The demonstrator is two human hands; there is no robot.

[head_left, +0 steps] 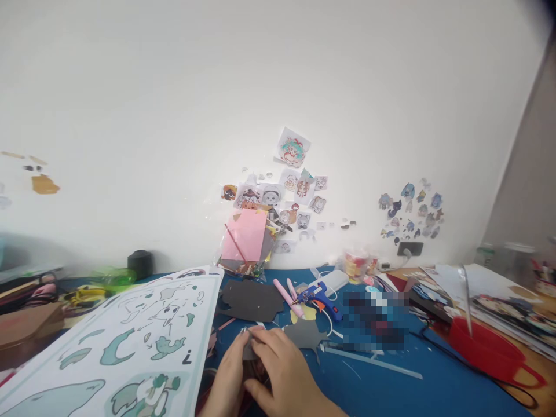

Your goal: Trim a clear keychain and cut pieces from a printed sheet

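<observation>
Holding a small gray piece (249, 351), mostly hidden, between left hand (230, 369) and right hand (289, 370) at near center — right of printed pattern sheet (134, 321), nearer than blue glue gun (317, 294); apparently mid-manipulation, next calling for a steady pinch.

Soft light, stretched edges, 1 pixelated patch (377, 319) (lower right)

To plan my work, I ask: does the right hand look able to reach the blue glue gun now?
Probably yes: the grey scrap between the right hand and the blue glue gun looks flat. But the hand may first need to leave the small grey piece near the left hand.
</observation>
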